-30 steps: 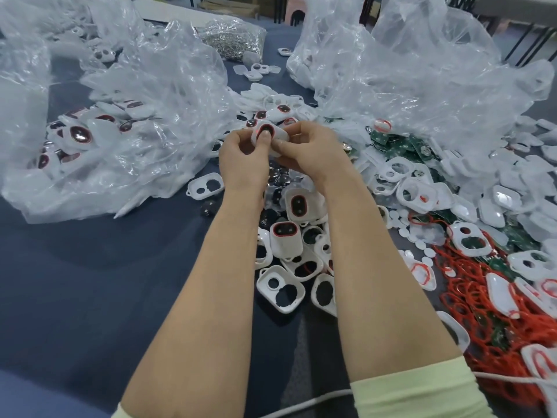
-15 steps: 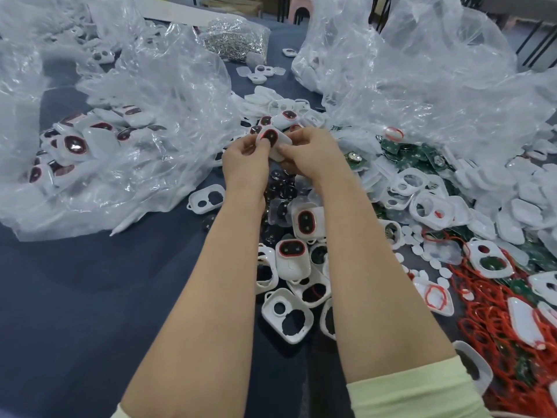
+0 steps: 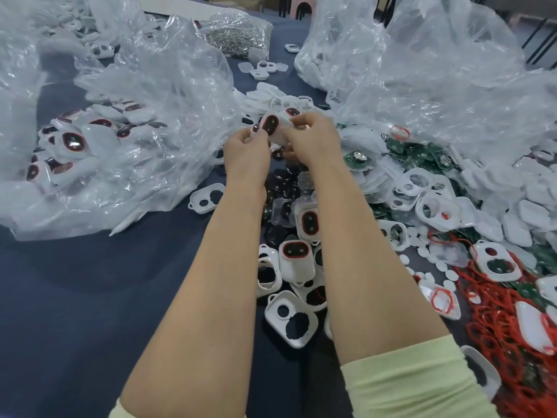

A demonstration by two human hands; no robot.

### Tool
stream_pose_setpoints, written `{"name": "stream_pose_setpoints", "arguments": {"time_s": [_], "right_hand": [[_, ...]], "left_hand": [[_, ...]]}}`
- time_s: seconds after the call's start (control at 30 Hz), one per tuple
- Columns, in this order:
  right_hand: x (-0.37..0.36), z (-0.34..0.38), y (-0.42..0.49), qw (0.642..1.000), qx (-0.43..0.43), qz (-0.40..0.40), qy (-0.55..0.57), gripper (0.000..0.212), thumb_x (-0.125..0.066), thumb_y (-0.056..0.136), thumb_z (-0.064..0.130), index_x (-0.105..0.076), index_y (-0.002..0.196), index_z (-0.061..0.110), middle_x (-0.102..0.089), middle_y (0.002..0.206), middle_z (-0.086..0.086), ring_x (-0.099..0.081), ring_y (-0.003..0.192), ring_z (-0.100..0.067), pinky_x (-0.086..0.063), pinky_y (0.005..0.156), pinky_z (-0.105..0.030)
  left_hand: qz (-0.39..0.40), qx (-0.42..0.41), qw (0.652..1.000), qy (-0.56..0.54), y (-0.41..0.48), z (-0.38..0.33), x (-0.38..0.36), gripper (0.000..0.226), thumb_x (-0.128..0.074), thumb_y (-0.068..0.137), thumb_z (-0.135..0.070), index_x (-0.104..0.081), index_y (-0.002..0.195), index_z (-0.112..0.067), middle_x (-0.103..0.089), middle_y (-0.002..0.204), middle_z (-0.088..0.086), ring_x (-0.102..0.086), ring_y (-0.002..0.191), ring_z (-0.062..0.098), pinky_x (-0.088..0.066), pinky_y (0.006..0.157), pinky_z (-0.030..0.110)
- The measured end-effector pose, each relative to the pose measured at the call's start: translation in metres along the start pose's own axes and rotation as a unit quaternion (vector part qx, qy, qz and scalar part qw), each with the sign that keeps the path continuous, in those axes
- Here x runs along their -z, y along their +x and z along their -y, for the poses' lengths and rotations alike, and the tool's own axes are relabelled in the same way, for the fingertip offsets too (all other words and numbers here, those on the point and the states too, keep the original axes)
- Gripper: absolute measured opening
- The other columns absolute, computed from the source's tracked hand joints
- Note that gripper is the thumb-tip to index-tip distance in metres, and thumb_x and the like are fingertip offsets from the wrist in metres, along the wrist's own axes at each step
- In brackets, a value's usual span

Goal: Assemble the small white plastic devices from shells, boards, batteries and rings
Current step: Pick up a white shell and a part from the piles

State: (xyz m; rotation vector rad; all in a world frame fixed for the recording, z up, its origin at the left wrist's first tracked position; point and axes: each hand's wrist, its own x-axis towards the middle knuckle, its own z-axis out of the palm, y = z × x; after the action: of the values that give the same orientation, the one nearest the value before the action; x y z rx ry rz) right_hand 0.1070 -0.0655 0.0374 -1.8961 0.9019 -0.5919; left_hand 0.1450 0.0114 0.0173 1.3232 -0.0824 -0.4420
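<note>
Device point(image 3: 275, 128), white with a dark, red-rimmed oval window, is held raised over the far middle of the table point(image 3: 90, 297), beyond both forearms. Its near left edge is pinched by the thumb and curled fingers of the left hand point(image 3: 245, 152), and its right side is gripped by the curled fingers of the right hand point(image 3: 313, 140); no finger is spread. Such a two-sided hold suggests that the halves are being squeezed together, or the fit checked, with the window turned up so that it can be seen.

One device is in the hands. Two finished devices point(image 3: 295, 260) are laid between the forearms, seemingly set aside within easy reach. One empty shell point(image 3: 208, 199) lies alone beside the left forearm and another point(image 3: 291, 319) nearer the body; more are heaped to the right, too many to count.

Green boards point(image 3: 422, 155) and red rings point(image 3: 497, 312) are piled on the right, each in uncounted numbers, and dark round pieces point(image 3: 283, 188) are gathered under the wrists. Many more finished pieces are kept in the clear bag point(image 3: 135, 131) on the left, their number hidden by the film. A second clear bag point(image 3: 437, 86) stands on the right, and one bag of metal parts point(image 3: 235, 34) lies at the far end.
</note>
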Motion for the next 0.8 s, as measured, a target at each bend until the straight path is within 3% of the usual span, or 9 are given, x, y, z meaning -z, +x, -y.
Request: {"name": "stream_pose_setpoints", "arguments": {"time_s": [0.07,0.17,0.23,0.27,0.33,0.4,0.5,0.63,0.8], "right_hand": [[0.0,0.002,0.006,0.999,-0.016,-0.032,0.007,0.013,-0.064,0.087,0.022,-0.06,0.075,0.018,-0.071,0.085,-0.01,-0.07,0.09,-0.03,-0.053,0.09,-0.042],[0.003,0.004,0.013,0.998,-0.036,-0.042,0.01,0.017,-0.06,0.088,0.012,-0.056,0.072,0.013,-0.063,0.084,-0.011,-0.066,0.096,-0.031,-0.052,0.086,-0.036],[0.006,0.004,0.01,0.999,-0.027,-0.039,-0.011,0.01,-0.057,0.088,0.005,-0.06,0.097,0.004,-0.062,0.103,-0.015,-0.063,0.104,-0.032,-0.051,0.09,-0.034],[0.01,0.004,0.007,0.999,-0.022,-0.035,-0.022,0.025,-0.056,0.088,0.002,-0.058,0.112,0.0,-0.06,0.117,-0.017,-0.061,0.108,-0.033,-0.05,0.095,-0.037],[0.017,0.001,0.0,0.998,0.002,-0.014,-0.059,0.03,-0.053,0.086,-0.003,-0.06,0.115,-0.002,-0.061,0.118,-0.02,-0.062,0.108,-0.035,-0.051,0.095,-0.04],[0.021,-0.001,-0.006,0.989,0.014,0.025,-0.145,0.027,-0.051,0.085,-0.003,-0.066,0.107,-0.001,-0.067,0.106,-0.021,-0.065,0.1,-0.033,-0.054,0.09,-0.039],[0.02,0.003,-0.014,0.958,0.033,0.067,-0.276,0.029,-0.053,0.087,0.003,-0.066,0.112,0.006,-0.066,0.112,-0.013,-0.063,0.101,-0.025,-0.052,0.083,-0.029],[0.004,0.011,-0.022,0.955,0.072,0.098,-0.271,0.027,-0.055,0.09,0.006,-0.067,0.114,0.011,-0.067,0.117,-0.011,-0.061,0.108,-0.025,-0.049,0.093,-0.031],[-0.025,0.006,-0.025,0.947,0.104,0.123,-0.277,0.045,-0.05,0.089,0.003,-0.058,0.129,0.021,-0.058,0.13,-0.011,-0.055,0.118,-0.028,-0.045,0.096,-0.031]], "left_hand": [[-0.001,0.004,1.0,0.009,0.0,-0.001,0.001,0.015,-0.052,0.093,-0.01,-0.061,0.105,-0.008,-0.06,0.094,0.006,-0.056,0.087,0.017,-0.05,0.089,0.032],[0.004,0.009,1.0,0.02,-0.002,-0.001,0.002,0.01,-0.05,0.093,-0.009,-0.06,0.093,-0.014,-0.06,0.081,-0.001,-0.057,0.083,0.016,-0.052,0.085,0.029],[0.002,0.011,1.0,0.023,-0.002,-0.001,0.005,0.011,-0.051,0.092,-0.009,-0.059,0.096,-0.013,-0.059,0.082,-0.001,-0.056,0.086,0.015,-0.051,0.089,0.03],[-0.002,0.008,1.0,0.028,-0.002,-0.001,0.006,0.012,-0.05,0.092,-0.009,-0.059,0.098,-0.014,-0.06,0.086,0.0,-0.056,0.087,0.015,-0.051,0.089,0.029],[-0.019,0.001,0.999,0.041,-0.002,0.0,0.009,0.013,-0.05,0.092,-0.009,-0.058,0.098,-0.015,-0.06,0.093,0.002,-0.055,0.086,0.014,-0.05,0.085,0.027],[-0.032,-0.003,0.999,0.042,-0.003,0.0,0.013,0.013,-0.048,0.093,-0.008,-0.057,0.096,-0.018,-0.06,0.094,0.001,-0.055,0.083,0.013,-0.049,0.081,0.026],[-0.038,-0.003,0.999,0.025,-0.004,-0.002,0.017,0.02,-0.045,0.093,-0.006,-0.055,0.086,-0.022,-0.058,0.086,-0.002,-0.053,0.078,0.013,-0.049,0.076,0.025],[-0.077,-0.005,0.997,-0.003,-0.003,-0.008,0.023,0.027,-0.041,0.093,-0.003,-0.052,0.081,-0.025,-0.057,0.092,0.001,-0.052,0.086,0.017,-0.045,0.077,0.025],[-0.129,-0.02,0.991,-0.026,-0.001,-0.012,0.031,0.024,-0.037,0.093,-0.004,-0.051,0.092,-0.023,-0.055,0.099,-0.001,-0.051,0.087,0.014,-0.042,0.076,0.025]]}}
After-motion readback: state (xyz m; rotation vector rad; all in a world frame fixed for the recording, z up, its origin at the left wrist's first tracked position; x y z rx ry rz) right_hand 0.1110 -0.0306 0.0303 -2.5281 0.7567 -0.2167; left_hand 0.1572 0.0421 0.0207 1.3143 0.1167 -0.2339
